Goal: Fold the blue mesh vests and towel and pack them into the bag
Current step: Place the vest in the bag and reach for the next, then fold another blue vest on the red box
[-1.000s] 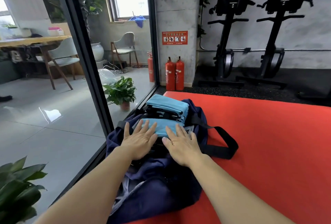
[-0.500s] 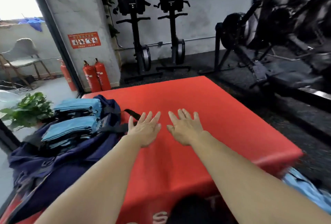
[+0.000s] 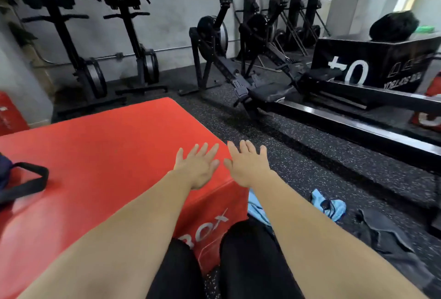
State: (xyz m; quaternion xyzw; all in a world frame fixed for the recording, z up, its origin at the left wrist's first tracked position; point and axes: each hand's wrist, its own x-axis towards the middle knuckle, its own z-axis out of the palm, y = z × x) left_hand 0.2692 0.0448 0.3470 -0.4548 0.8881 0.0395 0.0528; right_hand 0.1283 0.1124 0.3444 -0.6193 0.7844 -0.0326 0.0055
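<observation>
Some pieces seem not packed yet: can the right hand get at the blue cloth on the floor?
Probably yes. The right hand is open and empty, and the blue cloth lies in the open on the floor to its right, nothing between them. It is lower, so a lean down seems needed.

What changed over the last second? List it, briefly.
Both hands came off the folded blue stack in the bag and swung right: left hand and right hand now hover at the corner of the red box. The view turned too; little but the strap shows, and a blue cloth on the floor appeared. Both hands stay open, empty.
</observation>
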